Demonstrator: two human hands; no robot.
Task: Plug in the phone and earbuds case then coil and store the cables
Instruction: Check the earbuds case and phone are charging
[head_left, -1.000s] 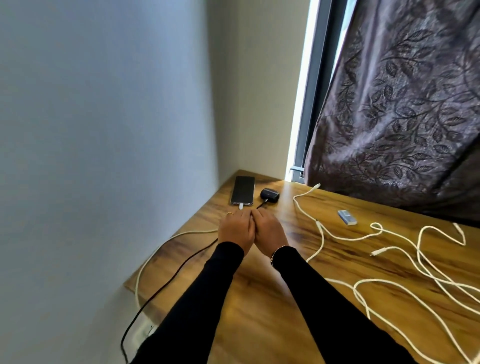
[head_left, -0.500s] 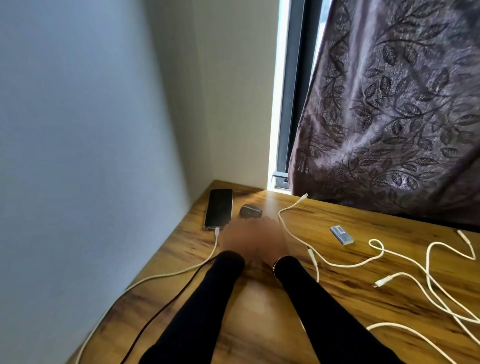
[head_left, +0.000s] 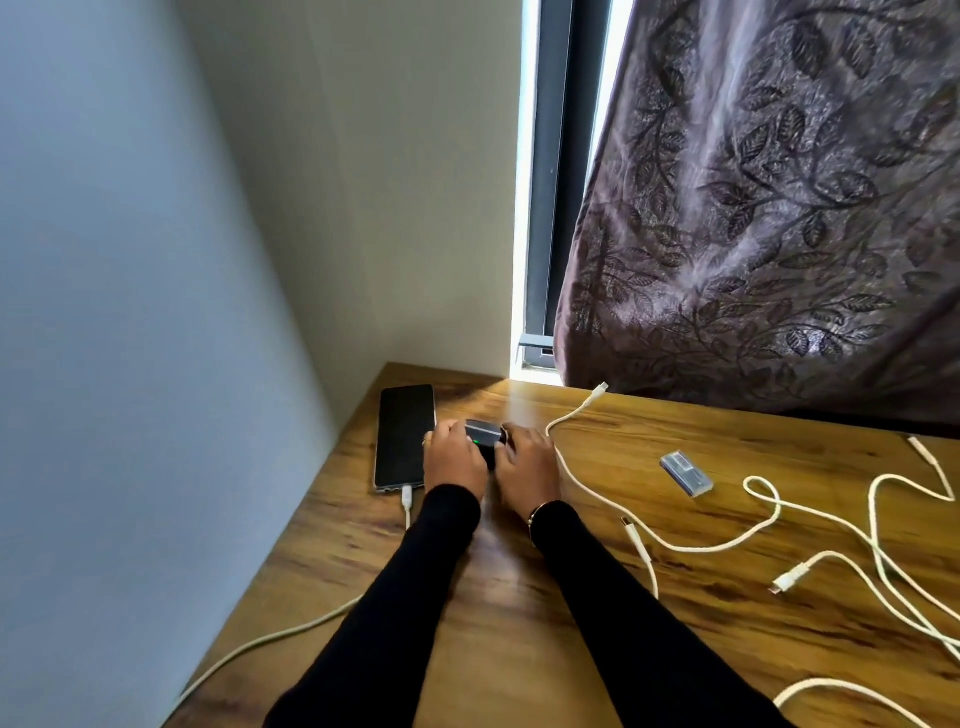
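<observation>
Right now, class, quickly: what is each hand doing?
Left hand: fingers curled round the small dark earbuds case with a green light.
Right hand: holding the same case from its other side.

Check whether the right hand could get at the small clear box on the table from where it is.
Probably yes: the clear box lies in the open, with only a white cable lying flat between. But the right hand grips the earbuds case.

Loose white cables clutter the table's right; left wall hems the phone.
</observation>
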